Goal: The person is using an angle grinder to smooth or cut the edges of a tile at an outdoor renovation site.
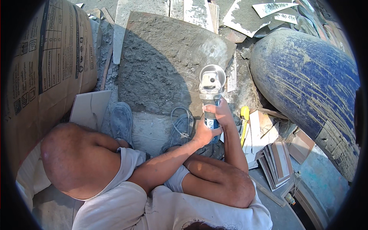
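I hold an angle grinder (pixel 210 100) with a silvery head and a blue-and-dark body, upright in the view. My right hand (pixel 222 112) is wrapped round the body just below the head. Lower down, my left hand (pixel 207 133) grips the rear part, its thumb across it. A round metal guard (pixel 219 69) shows at the grinder's far end; the disc cannot be made out. Beneath and beyond the head lies a rough grey slab (pixel 153 57), partly in shadow. A pale cable (pixel 173 122) loops over my right shoe, left of the grinder.
A large printed brown paper sack (pixel 69 50) stands at the left, a tile (pixel 90 109) against it. To the right are a scratched blue drum (pixel 303 73), a yellow tape measure (pixel 244 113) with its blade out, and stacked tiles (pixel 275 165). Broken white-coated pieces (pixel 245 19) lie far back.
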Demonstrator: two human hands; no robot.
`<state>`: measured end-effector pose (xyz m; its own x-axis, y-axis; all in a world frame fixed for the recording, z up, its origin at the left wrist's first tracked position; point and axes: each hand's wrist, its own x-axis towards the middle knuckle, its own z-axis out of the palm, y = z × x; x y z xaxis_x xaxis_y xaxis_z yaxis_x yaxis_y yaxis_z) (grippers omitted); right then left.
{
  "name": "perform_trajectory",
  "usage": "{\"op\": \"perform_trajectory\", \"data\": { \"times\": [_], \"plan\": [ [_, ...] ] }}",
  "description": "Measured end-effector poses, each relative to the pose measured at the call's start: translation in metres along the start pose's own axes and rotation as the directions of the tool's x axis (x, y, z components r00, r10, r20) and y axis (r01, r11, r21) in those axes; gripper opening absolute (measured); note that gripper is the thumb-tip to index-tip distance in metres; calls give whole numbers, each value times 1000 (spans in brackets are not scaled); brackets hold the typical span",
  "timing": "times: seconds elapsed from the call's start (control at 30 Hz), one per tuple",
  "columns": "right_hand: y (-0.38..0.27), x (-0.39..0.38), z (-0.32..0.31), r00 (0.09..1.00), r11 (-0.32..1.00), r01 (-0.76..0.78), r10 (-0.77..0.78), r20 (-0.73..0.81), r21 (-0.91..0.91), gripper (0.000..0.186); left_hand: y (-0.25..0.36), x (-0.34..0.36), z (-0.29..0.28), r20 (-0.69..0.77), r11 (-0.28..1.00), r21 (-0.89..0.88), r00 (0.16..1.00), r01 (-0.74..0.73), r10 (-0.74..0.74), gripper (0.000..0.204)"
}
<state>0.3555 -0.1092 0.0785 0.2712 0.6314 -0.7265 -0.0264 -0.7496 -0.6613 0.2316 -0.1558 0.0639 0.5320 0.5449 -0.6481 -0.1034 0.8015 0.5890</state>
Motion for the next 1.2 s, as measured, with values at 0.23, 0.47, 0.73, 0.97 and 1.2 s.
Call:
{"op": "perform_trajectory", "data": {
  "times": [0.23,0.47,0.73,0.97,1.2],
  "plan": [
    [-56,11,26,991,998,-11,19,132,-64,61,23,12,-6,-57,982,-169,995,-89,81,38],
    [-60,5,28,985,986,-167,168,42,-25,57,13,12,-10,-11,997,-82,1000,-4,3,37],
    [-68,10,37,992,989,-93,102,74,-113,54,31,10,-12,-4,981,-188,999,-51,51,38],
    [-75,9,37,998,989,-42,50,48,-144,51,43,6,-11,14,968,-249,999,-41,46,36],
    [-77,15,40,991,989,-104,112,75,-103,51,44,12,-12,-7,940,-339,999,-37,37,34]
  ]
}}
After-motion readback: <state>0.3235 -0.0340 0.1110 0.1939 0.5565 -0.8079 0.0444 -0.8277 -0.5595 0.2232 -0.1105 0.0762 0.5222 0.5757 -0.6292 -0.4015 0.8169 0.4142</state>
